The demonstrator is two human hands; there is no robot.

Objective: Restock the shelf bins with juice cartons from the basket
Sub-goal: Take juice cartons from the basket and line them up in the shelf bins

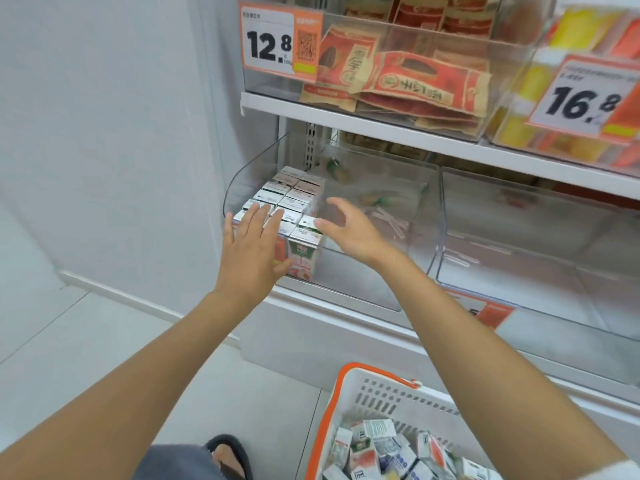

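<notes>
Two rows of small juice cartons (294,199) stand upright in the left side of a clear shelf bin (381,209) on the lower shelf. My left hand (251,251) is spread flat, its fingers resting on the tops of the front cartons. My right hand (346,226) hovers just to the right of the front carton (303,252), fingers loosely curved and holding nothing. A white basket with an orange rim (349,393) sits on the floor at the bottom right, holding several loose juice cartons (391,452).
A second clear bin (540,237) stands to the right on the same shelf. The upper shelf (346,124) holds bins of red snack packets (408,81) and yellow packs, with price tags 12.8 and 16.8. A white wall is on the left. My sandalled foot (228,455) is beside the basket.
</notes>
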